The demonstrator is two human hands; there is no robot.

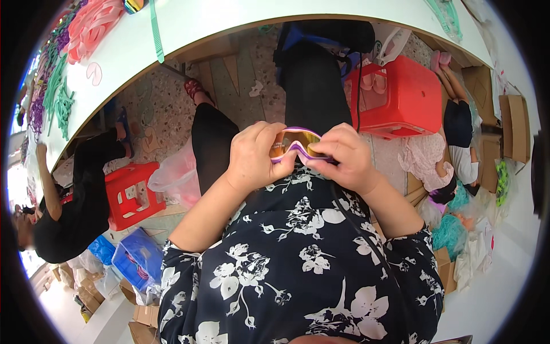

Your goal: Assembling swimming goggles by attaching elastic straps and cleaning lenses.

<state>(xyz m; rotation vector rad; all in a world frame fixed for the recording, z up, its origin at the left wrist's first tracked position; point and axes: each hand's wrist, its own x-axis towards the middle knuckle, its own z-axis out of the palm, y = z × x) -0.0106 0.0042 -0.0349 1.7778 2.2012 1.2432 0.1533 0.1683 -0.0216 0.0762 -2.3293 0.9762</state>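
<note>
Both sides taken: my left grip (pixel 254 152) is closed on one end of the purple-rimmed goggles (pixel 309 138), my right grip (pixel 348 157) clamps the other, a thumb low on each side! The goggles are right here in front of my floral top (pixel 298 229), on my side of the white tabletop (pixel 217 12), and up there on the left sit pink straps (pixel 94 28) with green straps (pixel 59 97) near them

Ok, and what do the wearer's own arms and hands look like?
The left hand and right hand are bare, with no gloves or watch showing. The forearms are bare too, below dark sleeves with a white floral print that end near the elbows.
</note>
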